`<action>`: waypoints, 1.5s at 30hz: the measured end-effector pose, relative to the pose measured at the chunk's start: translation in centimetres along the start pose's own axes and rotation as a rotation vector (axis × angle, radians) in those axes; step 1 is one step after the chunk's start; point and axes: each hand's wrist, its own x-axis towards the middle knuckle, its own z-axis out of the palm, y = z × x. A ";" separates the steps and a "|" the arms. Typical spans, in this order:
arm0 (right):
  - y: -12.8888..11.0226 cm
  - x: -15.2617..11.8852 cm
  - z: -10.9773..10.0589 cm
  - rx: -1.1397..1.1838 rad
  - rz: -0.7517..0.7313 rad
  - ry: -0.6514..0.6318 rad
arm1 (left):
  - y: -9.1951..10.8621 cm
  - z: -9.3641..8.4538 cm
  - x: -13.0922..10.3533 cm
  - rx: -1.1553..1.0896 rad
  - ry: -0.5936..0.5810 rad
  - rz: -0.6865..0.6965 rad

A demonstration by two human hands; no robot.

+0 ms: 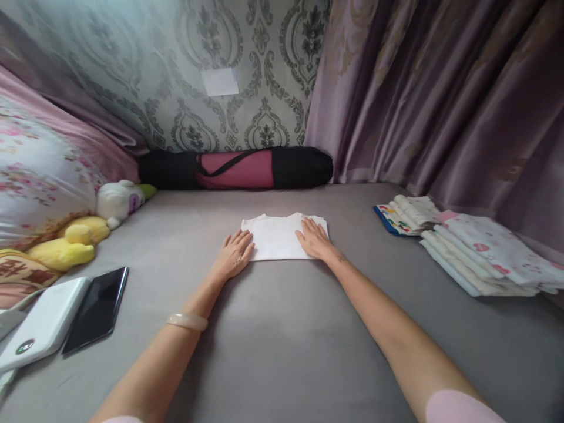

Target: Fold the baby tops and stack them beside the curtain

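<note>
A white folded garment (275, 239) lies flat on the grey bed sheet (264, 341), its long side running left to right. It looks like a small shirt, with a shallow dip along its far edge. My left hand (235, 252) rests palm down over its left end, fingers stretched out, partly on the sheet. On its right end my right hand (314, 238) lies flat with the fingers spread a little. Neither hand grips the cloth; both press on it from above.
Two folded stacks, small cloths (408, 214) and larger printed fabrics (489, 252), lie to the right. A black phone (97, 311) and white power bank (44, 323) sit at left, near plush toys (66, 249). Along the wall lies a long black and red bag (238, 169).
</note>
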 end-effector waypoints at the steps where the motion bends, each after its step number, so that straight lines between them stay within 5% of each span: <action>1: 0.5 -0.1 -0.1 -0.009 0.031 0.025 | 0.0 0.0 0.0 -0.003 0.001 0.000; 18: 2.4 -0.6 -0.1 0.087 0.130 0.094 | 0.1 -0.4 0.1 0.008 -0.063 0.003; 22: 3.3 -1.1 -1.5 0.244 0.347 0.186 | 0.1 -0.7 0.3 0.010 -0.100 0.003; 29: 4.6 -1.0 -3.1 0.610 0.631 0.053 | 2.4 -1.8 1.9 0.058 -0.050 -0.053; 37: 4.2 -0.8 -3.9 0.952 0.694 -0.073 | 6.0 1.0 5.3 -0.054 -0.082 0.060; 45: 4.5 0.0 -3.6 1.242 0.648 -0.146 | 7.1 3.1 7.8 -0.068 -0.065 0.029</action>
